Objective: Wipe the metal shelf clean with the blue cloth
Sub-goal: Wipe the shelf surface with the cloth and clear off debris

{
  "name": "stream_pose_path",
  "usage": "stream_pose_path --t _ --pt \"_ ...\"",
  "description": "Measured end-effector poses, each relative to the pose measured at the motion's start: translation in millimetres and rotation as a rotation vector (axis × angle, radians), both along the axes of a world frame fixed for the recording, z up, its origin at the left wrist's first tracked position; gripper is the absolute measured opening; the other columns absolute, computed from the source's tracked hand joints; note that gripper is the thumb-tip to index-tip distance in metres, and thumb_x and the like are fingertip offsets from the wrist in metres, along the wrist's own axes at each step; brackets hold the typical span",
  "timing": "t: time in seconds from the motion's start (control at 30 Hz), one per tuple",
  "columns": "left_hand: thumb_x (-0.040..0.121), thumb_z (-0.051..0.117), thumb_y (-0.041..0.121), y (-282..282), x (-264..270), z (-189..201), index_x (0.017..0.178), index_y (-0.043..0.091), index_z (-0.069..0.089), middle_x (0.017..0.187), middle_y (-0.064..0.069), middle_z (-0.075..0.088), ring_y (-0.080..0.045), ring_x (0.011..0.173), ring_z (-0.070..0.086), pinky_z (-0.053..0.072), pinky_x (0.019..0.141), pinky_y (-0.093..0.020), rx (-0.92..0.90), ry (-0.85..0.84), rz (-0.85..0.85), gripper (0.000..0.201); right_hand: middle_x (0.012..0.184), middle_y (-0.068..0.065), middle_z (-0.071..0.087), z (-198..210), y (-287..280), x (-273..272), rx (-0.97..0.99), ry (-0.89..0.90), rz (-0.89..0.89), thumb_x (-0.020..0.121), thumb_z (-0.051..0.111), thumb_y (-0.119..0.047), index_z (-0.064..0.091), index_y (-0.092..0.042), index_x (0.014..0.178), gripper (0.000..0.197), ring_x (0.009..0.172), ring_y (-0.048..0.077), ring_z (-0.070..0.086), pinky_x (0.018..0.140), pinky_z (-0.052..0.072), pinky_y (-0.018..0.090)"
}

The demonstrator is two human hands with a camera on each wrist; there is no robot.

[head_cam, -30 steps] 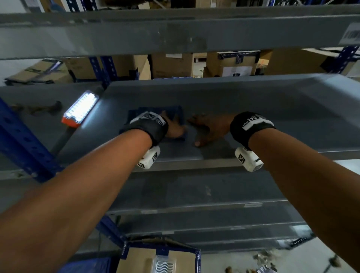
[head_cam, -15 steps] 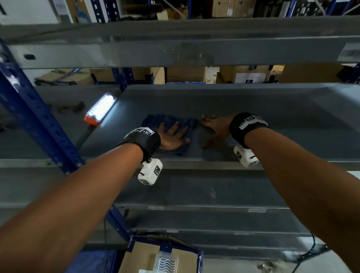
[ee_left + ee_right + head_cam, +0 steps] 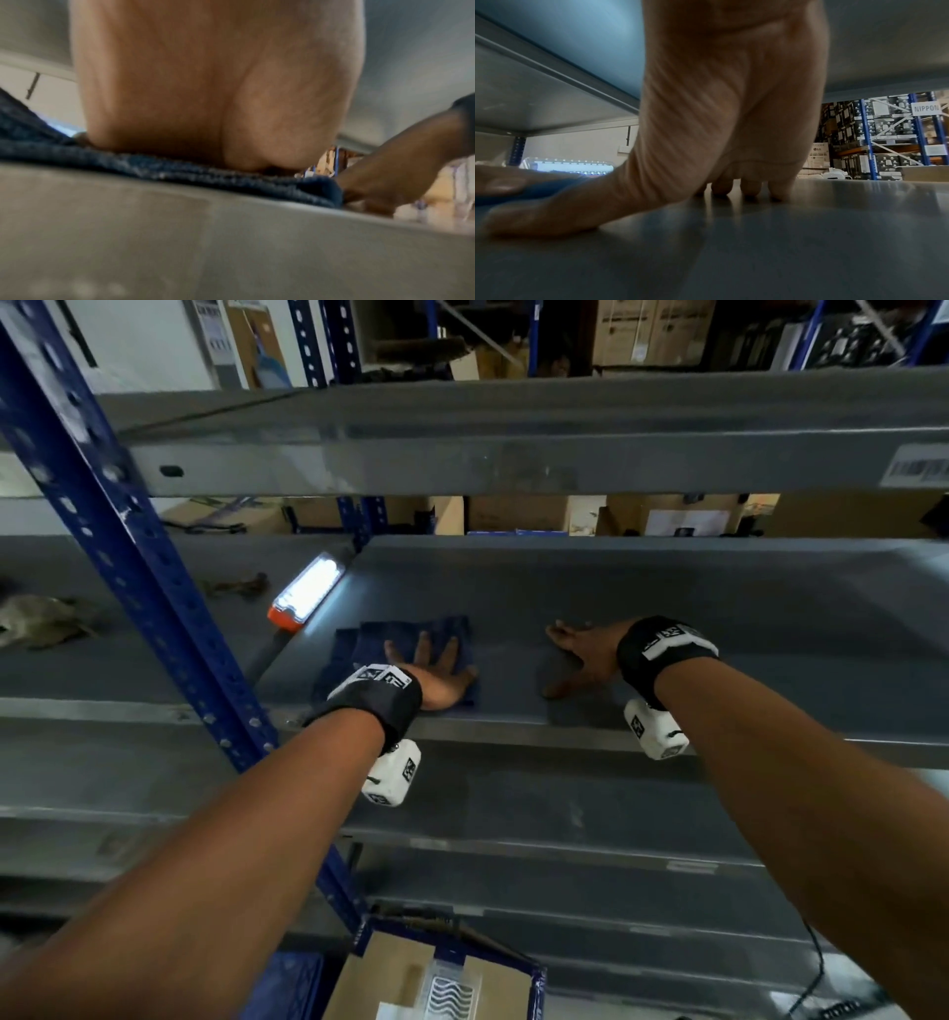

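A dark blue cloth (image 3: 400, 636) lies flat on the grey metal shelf (image 3: 719, 618), near its front left. My left hand (image 3: 431, 667) presses down on the cloth with fingers spread and straight. In the left wrist view the palm (image 3: 205, 91) sits on the cloth (image 3: 180, 170) at the shelf's front lip. My right hand (image 3: 577, 654) rests flat on the bare shelf to the right of the cloth, thumb stretched toward it. In the right wrist view its fingertips (image 3: 749, 186) touch the metal and the cloth (image 3: 539, 190) shows at far left.
A lit work lamp (image 3: 308, 590) with an orange end lies at the shelf's left edge, just behind the cloth. A blue perforated upright (image 3: 128, 546) stands at left. Another grey shelf (image 3: 513, 433) hangs close above. Cardboard boxes (image 3: 513, 513) sit behind; an open box (image 3: 436, 978) lies below.
My left hand has slid the cloth leftward toward the lamp, and the gap between my two hands has widened. The right hand stays flat on the shelf. My view has tilted upward.
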State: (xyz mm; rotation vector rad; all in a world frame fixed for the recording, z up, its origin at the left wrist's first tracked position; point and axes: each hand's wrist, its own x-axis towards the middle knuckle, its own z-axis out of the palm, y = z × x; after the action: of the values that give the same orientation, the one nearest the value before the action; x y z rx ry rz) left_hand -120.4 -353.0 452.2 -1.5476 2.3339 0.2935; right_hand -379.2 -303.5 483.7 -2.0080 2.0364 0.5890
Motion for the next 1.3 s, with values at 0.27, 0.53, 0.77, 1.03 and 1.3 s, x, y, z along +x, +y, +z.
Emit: stream_pose_path --t 0.27,0.53,0.77,1.03,1.3 --pt "0.097 0.009 0.068 -18.2 47.6 -1.9 0.159 0.041 -0.002 0.166 0.009 -0.023 -0.025 0.150 -0.028 -0.015 0.115 -0.067 0.009 -0.021 0.020 0.069 0.165 -0.011 -0.016 -1.1 -13.1 50.6 -0.007 0.012 0.060 0.059 0.045 -0.100 -0.014 -0.036 0.157 0.131 0.154 0.031 0.006 0.121 0.014 0.051" --pt "0.084 0.010 0.085 11.7 62.3 -8.0 0.153 0.056 -0.005 0.165 0.014 -0.020 -0.038 0.150 -0.024 -0.011 0.106 -0.079 -0.025 0.045 0.102 0.076 0.167 -0.004 -0.013 1.5 -26.2 98.7 -0.038 0.052 0.079 0.060 0.043 -0.100 -0.011 -0.036 0.158 0.129 0.152 0.034 0.015 0.119 0.024 0.050" --pt "0.081 0.006 0.080 -10.1 67.2 -13.2 0.156 0.048 -0.008 0.166 0.006 -0.022 -0.047 0.146 -0.027 -0.011 0.101 -0.084 -0.045 0.015 0.253 0.083 0.166 -0.008 -0.015 -6.2 -30.4 102.2 -0.011 -0.026 0.014 0.043 0.040 -0.108 -0.015 -0.041 0.155 0.142 0.153 0.038 0.002 0.122 0.012 0.058" --pt "0.081 0.004 0.079 -45.0 75.2 -18.7 0.157 0.044 -0.009 0.167 0.003 -0.021 -0.048 0.147 -0.025 -0.011 0.103 -0.083 -0.007 0.057 0.379 0.085 0.165 -0.011 -0.017 -12.1 -23.5 98.5 -0.038 -0.086 -0.017 0.050 0.041 -0.105 -0.014 -0.042 0.155 0.134 0.153 0.035 -0.004 0.122 0.008 0.058" --pt "0.091 0.020 0.076 -5.7 57.3 -4.7 0.156 0.050 0.001 0.169 0.006 -0.009 -0.035 0.154 -0.014 -0.013 0.110 -0.075 -0.025 0.160 0.106 0.073 0.165 -0.010 -0.016 -13.3 -22.9 98.8 -0.051 -0.096 -0.033 0.056 0.044 -0.101 -0.013 -0.042 0.155 0.129 0.153 0.035 -0.003 0.122 0.009 0.055"
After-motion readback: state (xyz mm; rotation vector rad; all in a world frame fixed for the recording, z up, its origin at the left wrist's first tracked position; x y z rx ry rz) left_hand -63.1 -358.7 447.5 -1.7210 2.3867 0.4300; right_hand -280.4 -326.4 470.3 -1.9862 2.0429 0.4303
